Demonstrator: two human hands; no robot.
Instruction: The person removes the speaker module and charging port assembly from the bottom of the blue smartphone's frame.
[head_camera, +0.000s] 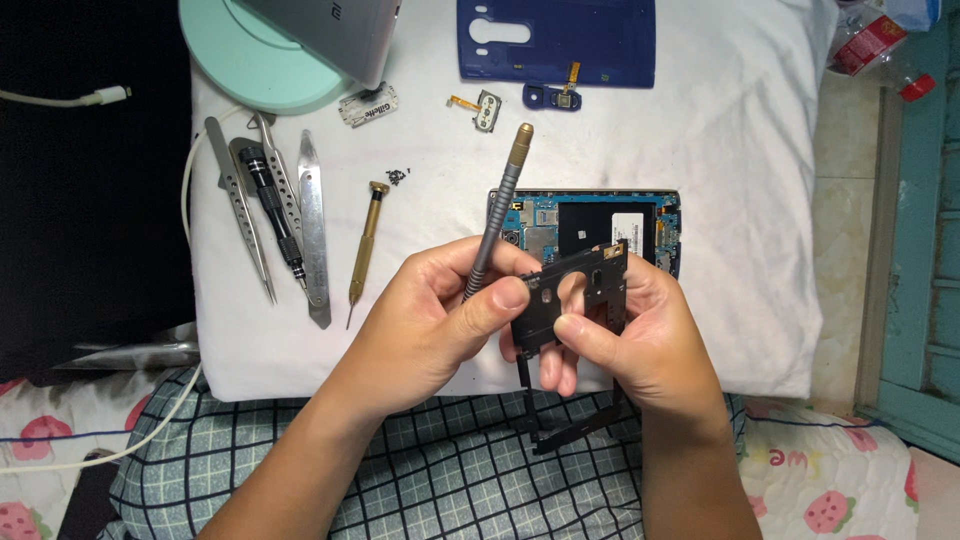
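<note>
Black plastic mid-frame (575, 300) of a phone held up in the air between both hands, above the edge of a white cloth (740, 200) and just in front of the opened phone body (590, 225) lying there with its blue circuit board exposed. Right hand (640, 340): thumb and fingers clamped on the frame's lower right side, thumb pad flat on the front face. Left hand (440, 320): fingers closed on a grey screwdriver (495, 210) with a brass-coloured cap, shaft slanting up and away; the thumb tip also touches the frame's left edge. Frame looks thin and light, a flat plate with a round cutout, small square openings, and two slim rails running down to a crossbar near the checked fabric (420, 470) below. Judged: stiff enough to hold by one side but likely to flex or snap at the slim rails, so the broad upper plate and its edges are the safe place to grip; smooth plastic, may slip under a light pinch. Elsewhere on the cloth: metal tweezers (240, 200), a black driver (275, 210), a flat steel pry tool (313, 230), a small brass screwdriver (362, 245), a cluster of tiny dark screws (398, 177), a razor blade (368, 105), a dark blue back cover (556, 40), small camera parts (555, 97).
</note>
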